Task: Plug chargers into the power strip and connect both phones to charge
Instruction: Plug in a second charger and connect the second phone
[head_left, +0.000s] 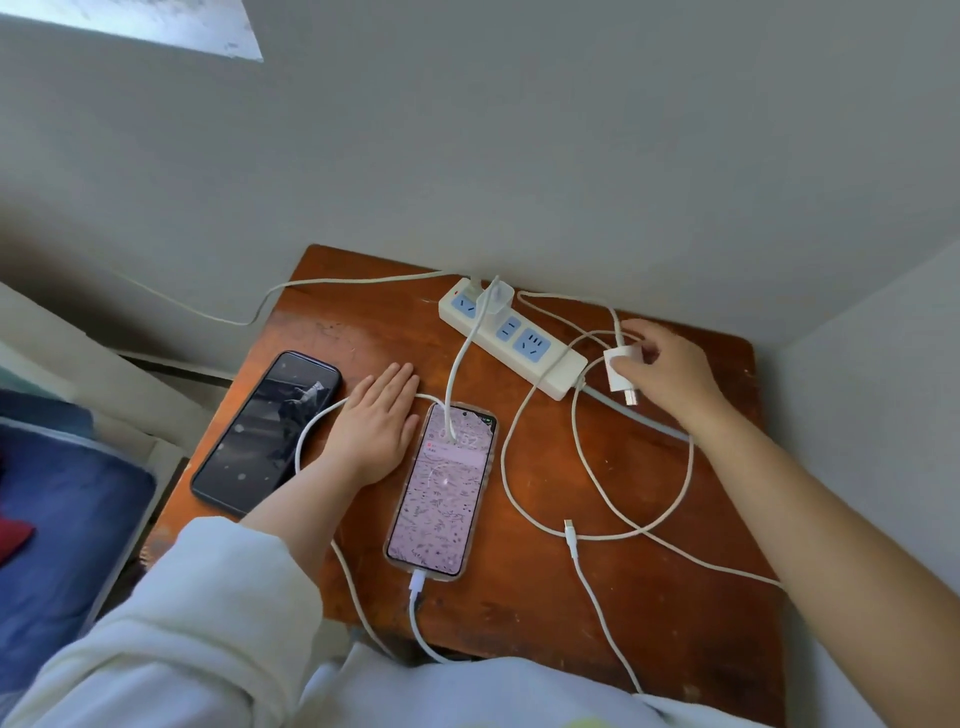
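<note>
- Head view: right hand (670, 371) pinches the second charger (622, 370), a small white plug block, lifted just beside the near end of the power strip (511, 336), prongs pointing down and toward the camera.
- Looks light, rigid, smooth-sided; best gripped across the flat sides of the body, clear of the prongs, then turned prongs-down for a free socket.
- Loose cable (597, 493) trails from it in limp loops over the tabletop (649, 597); free connector (570, 531) lies well apart from the dark phone (265, 434). Soft, likely to drag and snag; better taken by the stiff connector shell.
- First charger (496, 297) already seated in the strip, cord running to the lit phone (441, 488), plugged in at its near end.
- Dark phone flat at the left, no cable attached; glassy, probably slippery, best steadied by its edges.
- Left hand (376, 421) flat and open, palm down between the two phones, resting over the first cord; right forearm reaches in from the lower right.
</note>
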